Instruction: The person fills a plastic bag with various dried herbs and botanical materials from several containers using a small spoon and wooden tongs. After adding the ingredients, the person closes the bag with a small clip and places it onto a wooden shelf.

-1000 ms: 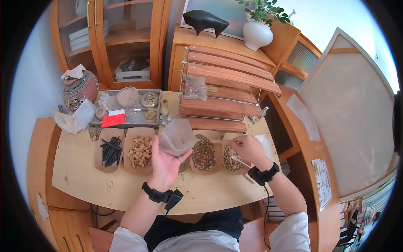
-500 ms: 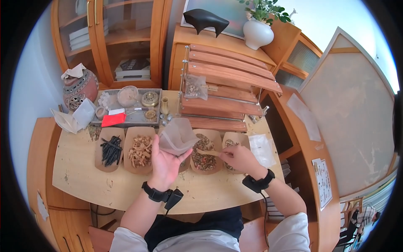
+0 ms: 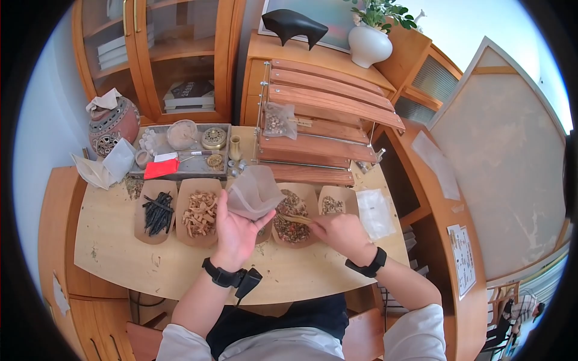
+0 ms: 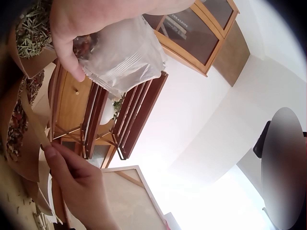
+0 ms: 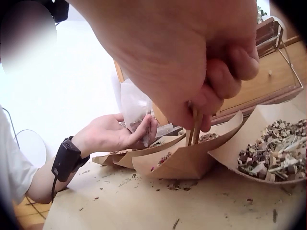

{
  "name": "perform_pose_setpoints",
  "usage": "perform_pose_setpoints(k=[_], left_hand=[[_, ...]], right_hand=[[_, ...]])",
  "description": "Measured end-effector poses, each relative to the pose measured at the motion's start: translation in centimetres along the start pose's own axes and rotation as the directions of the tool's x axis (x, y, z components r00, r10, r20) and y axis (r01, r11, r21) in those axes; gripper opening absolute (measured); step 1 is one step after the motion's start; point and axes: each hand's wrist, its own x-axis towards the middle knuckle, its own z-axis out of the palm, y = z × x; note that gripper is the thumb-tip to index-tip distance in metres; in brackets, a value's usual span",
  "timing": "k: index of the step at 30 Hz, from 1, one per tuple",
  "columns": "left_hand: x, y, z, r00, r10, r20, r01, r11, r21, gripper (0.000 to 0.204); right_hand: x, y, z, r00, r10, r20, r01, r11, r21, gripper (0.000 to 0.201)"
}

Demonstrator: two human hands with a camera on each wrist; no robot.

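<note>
My left hand (image 3: 236,237) holds up a translucent pouch (image 3: 256,191), its thumb and fingers at the lower part. Dark reddish bits show inside the pouch in the left wrist view. With thumb and fingers, my right hand (image 3: 342,233) pinches the handle of a wooden spoon (image 4: 32,122). The spoon's far end lies down in the mixed dried herbs (image 3: 292,231) of a brown paper tray (image 5: 177,162), just right of the pouch. Another paper tray, with pale chopped herbs (image 5: 276,148), stands beyond the right hand. A green-leaf tray (image 4: 26,67) is partly hidden beneath the left hand.
To the left stand paper trays of black strips (image 3: 158,213) and tan chips (image 3: 200,213). Behind are a grey tray (image 3: 198,174) with small pots and a slatted wooden rack (image 3: 325,120). A clear packet (image 3: 374,213) lies at right. Loose crumbs dot the table (image 3: 180,271).
My right hand has moved left and down from over the rightmost tray, and the wooden spoon now dips into the mixed herbs. The left hand and pouch stay nearly still.
</note>
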Motion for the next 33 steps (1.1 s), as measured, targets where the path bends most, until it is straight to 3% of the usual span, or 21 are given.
perform_pose_setpoints(k=[3,9,18,24,30,33], left_hand=[[0.0,-0.1,0.2,1.000,-0.005,-0.003,0.005,1.000,0.002,0.066],[0.0,0.1,0.1,1.000,-0.007,-0.019,0.007,1.000,-0.007,0.066],[0.1,-0.2,-0.3,0.998,-0.059,0.002,0.059,0.998,0.029,0.066],[-0.3,-0.2,0.6,0.995,-0.099,0.030,0.096,0.993,0.069,0.067],[-0.4,-0.2,0.6,0.984,-0.165,0.063,0.162,0.985,0.052,0.068],[-0.4,-0.2,0.4,0.987,-0.143,0.075,0.141,0.989,0.036,0.068]], right_hand=[[-0.1,0.6,1.0,0.999,-0.015,-0.047,0.016,1.000,0.014,0.017],[-0.3,1.3,0.6,0.991,0.098,-0.089,-0.081,0.981,0.175,0.015],[0.2,0.3,-5.2,0.956,0.230,-0.180,-0.175,0.945,0.277,0.015],[1.9,-2.4,-8.1,0.967,0.156,-0.201,-0.082,0.939,0.333,0.018],[2.5,-3.2,-7.6,0.996,0.014,-0.090,0.013,0.958,0.287,0.021],[1.9,-3.1,-8.8,0.991,0.111,-0.080,-0.075,0.929,0.361,0.022]])
